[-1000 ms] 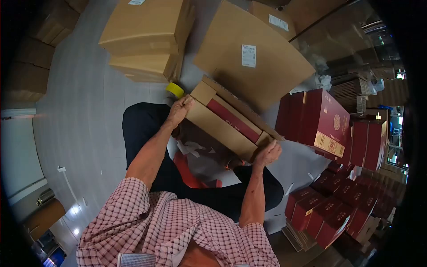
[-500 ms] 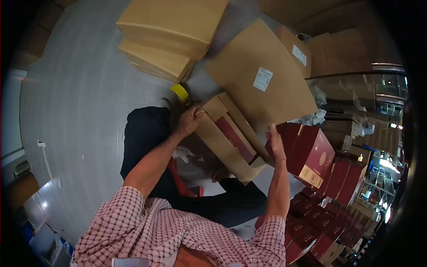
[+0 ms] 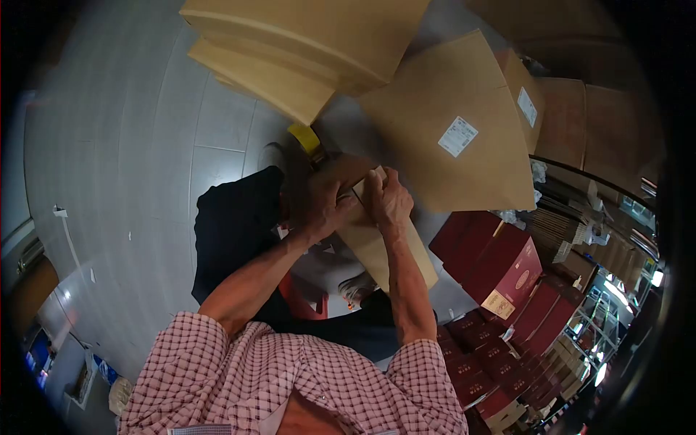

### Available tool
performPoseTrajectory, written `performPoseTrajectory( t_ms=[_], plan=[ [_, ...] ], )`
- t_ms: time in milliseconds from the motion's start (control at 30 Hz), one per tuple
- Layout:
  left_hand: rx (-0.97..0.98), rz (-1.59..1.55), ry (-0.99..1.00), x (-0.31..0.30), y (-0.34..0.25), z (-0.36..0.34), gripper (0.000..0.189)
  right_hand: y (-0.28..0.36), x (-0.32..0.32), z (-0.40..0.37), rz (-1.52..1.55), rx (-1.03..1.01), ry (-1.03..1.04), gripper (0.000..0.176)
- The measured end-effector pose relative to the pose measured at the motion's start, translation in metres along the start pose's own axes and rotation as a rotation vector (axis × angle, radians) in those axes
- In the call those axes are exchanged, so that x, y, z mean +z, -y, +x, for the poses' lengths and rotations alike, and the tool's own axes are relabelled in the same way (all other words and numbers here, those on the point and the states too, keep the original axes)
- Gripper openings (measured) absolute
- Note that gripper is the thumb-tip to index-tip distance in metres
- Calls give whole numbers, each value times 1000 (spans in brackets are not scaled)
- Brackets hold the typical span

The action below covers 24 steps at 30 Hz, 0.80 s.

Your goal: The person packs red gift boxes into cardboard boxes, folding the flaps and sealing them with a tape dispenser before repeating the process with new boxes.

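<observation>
Between my knees stands a brown cardboard box (image 3: pixel 397 255), its flaps partly hidden by my hands. My left hand (image 3: pixel 328 206) is at the box's upper left end, fingers curled on a cardboard flap. Beside it, my right hand (image 3: pixel 390 197) grips the box's upper edge, thumb raised near a folded corner. The two hands are close together. A roll of yellow tape (image 3: pixel 304 136) lies just beyond my left hand, near my shoe.
A large carton with a white label (image 3: pixel 458 136) stands ahead to the right. More cartons (image 3: pixel 304 36) are at the top. Dark red boxes (image 3: pixel 487 254) are stacked on the right, with shelving behind. Grey floor (image 3: pixel 145 145) spreads on the left.
My right hand has moved left from the box's right side to its upper end, close to my left hand. The red item seen inside the box is now out of sight. The view has shifted slightly.
</observation>
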<state>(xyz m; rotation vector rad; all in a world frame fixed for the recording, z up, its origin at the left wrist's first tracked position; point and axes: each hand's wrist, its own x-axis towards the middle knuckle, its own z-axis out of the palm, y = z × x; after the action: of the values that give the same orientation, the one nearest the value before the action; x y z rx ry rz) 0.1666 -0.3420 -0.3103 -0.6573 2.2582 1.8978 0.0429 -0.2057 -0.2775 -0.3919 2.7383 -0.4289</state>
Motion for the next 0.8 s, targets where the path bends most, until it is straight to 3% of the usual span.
performPoseTrajectory(
  t_ms=[233, 333, 467, 567, 600, 700, 800],
  plan=[
    [3, 29, -37, -1, -8, 1, 53, -11, 19, 2, -73, -221, -303, 43],
    [-40, -6, -47, 5, -5, 5, 53, -17, 27, 3, -96, -209, -324, 37],
    [-24, 81, -96, 5, -6, 1, 60, 0, 22, -1, -68, -69, -213, 29],
    [55, 166, -176, 3, -12, -1, 60, 8, 20, -4, -72, -28, -210, 34],
    [5, 135, -159, 2, -13, -3, 59, 7, 23, -4, -51, -83, -280, 33],
    [-89, 60, -141, 2, -18, 3, 56, 5, 23, -5, -86, -27, -206, 37],
    [-115, -15, -125, -1, -20, 3, 54, 20, 3, 3, -32, 172, 25, 38]
  ],
)
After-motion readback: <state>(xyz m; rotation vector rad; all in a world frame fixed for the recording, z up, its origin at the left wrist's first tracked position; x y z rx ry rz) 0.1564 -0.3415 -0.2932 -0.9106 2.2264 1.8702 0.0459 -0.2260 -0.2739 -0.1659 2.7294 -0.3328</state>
